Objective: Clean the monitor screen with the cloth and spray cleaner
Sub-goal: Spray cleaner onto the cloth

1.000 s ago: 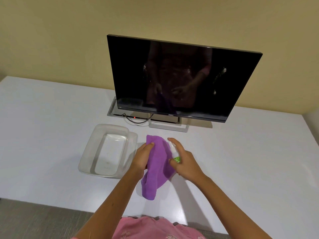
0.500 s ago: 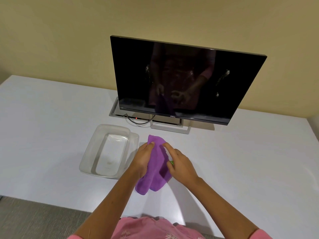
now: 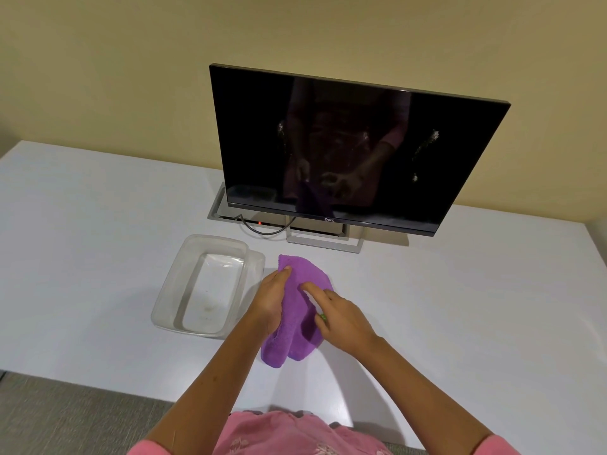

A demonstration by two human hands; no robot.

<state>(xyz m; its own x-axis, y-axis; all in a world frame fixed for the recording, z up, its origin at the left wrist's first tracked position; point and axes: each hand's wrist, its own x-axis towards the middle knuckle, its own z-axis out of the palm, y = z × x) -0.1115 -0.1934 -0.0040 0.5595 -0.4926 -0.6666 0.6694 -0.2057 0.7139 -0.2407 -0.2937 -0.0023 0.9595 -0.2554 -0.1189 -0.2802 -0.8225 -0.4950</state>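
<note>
A black monitor [image 3: 348, 149] stands at the back of the white table [image 3: 460, 307], its dark screen dotted with white specks left and right of the middle. My left hand [image 3: 272, 300] holds a purple cloth [image 3: 295, 310] up in front of me, thumb on its top edge. My right hand [image 3: 341, 318] is curled around a small spray bottle [image 3: 323, 318], of which only a green bit shows under the fingers. The right index finger lies stretched onto the cloth.
A clear plastic tub [image 3: 210, 284] sits on the table just left of my hands. The monitor's grey stand [image 3: 325, 243] and a black cable [image 3: 262, 229] lie behind the cloth. A yellow wall rises behind the table.
My right hand has rolled over the spray bottle, so its white top and green band are almost hidden. The cloth has folded in at its lower end. My head has shifted a little.
</note>
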